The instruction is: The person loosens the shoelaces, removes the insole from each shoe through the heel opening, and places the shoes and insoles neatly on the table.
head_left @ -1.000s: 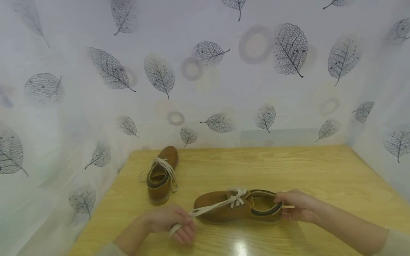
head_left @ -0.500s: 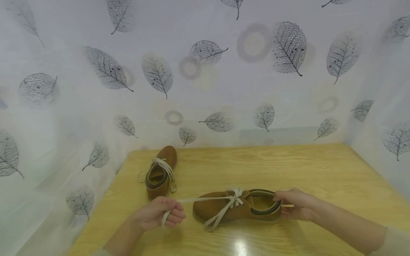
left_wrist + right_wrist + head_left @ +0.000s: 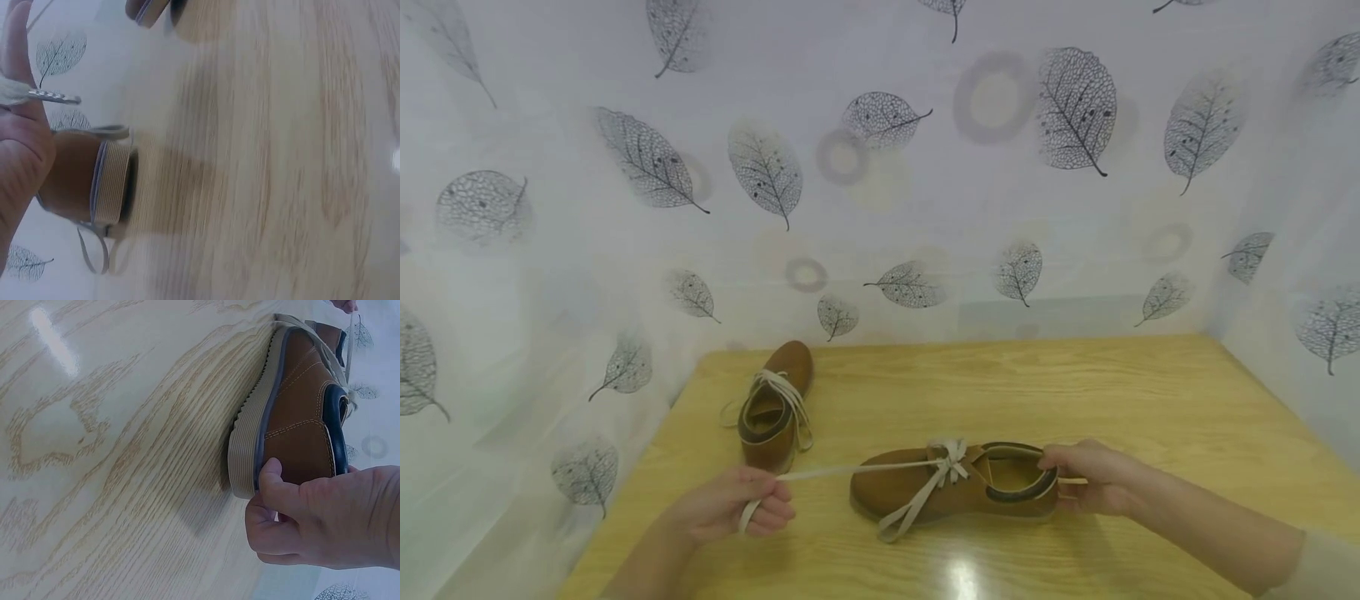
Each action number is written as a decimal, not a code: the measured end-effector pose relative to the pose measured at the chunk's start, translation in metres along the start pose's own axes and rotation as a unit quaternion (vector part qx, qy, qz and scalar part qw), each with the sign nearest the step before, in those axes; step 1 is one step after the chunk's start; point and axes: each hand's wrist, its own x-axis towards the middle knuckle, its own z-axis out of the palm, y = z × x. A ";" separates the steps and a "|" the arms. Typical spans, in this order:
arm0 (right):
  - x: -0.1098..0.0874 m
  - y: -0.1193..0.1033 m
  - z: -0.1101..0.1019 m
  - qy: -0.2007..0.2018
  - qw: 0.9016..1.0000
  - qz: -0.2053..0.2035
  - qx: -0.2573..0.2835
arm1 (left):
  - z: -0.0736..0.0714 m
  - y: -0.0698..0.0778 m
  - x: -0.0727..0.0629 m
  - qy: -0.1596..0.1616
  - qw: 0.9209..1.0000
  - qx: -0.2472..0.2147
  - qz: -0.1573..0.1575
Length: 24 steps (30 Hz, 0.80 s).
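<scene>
A brown shoe point(image 3: 958, 502) with a pale sole point(image 3: 249, 440) lies on the wooden table, toe to the left. My right hand point(image 3: 1097, 481) grips its heel, thumb at the rim of the opening. From the knotted bow at the throat, one end of the pale shoelace point(image 3: 850, 471) runs taut to my left hand point(image 3: 730, 507), which pinches it. The lace's metal-coloured tip point(image 3: 56, 96) sticks out beyond the fingers in the left wrist view. A loop of the bow point(image 3: 906, 517) droops over the shoe's near side.
A matching brown shoe point(image 3: 793, 367) stands farther back on the left, toe away, its lace hanging loose at both sides. The wooden table point(image 3: 1037, 383) meets a white curtain point(image 3: 917, 208) printed with leaves at the back and sides.
My left hand has pulled the lace end leftward, now farther from the shoe. It earlier held the hanging loop side; that loop now lies loose. The right hand stays at the heel.
</scene>
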 end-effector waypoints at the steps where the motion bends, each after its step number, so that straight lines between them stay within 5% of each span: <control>1: 0.000 0.000 0.000 -0.003 1.000 -0.001 -0.002 | -0.002 0.000 -0.002 0.004 1.000 0.009 -0.007; 9: 0.000 0.001 0.000 -0.005 1.000 -0.003 -0.005 | -0.017 0.004 -0.023 0.036 0.996 0.062 -0.056; 17: 0.000 0.001 0.000 -0.004 1.000 -0.002 0.003 | -0.031 0.012 -0.049 0.000 0.994 0.073 -0.086; 24: -0.001 0.001 0.002 -0.006 1.000 -0.003 0.006 | -0.041 0.013 -0.075 0.014 0.987 0.096 -0.126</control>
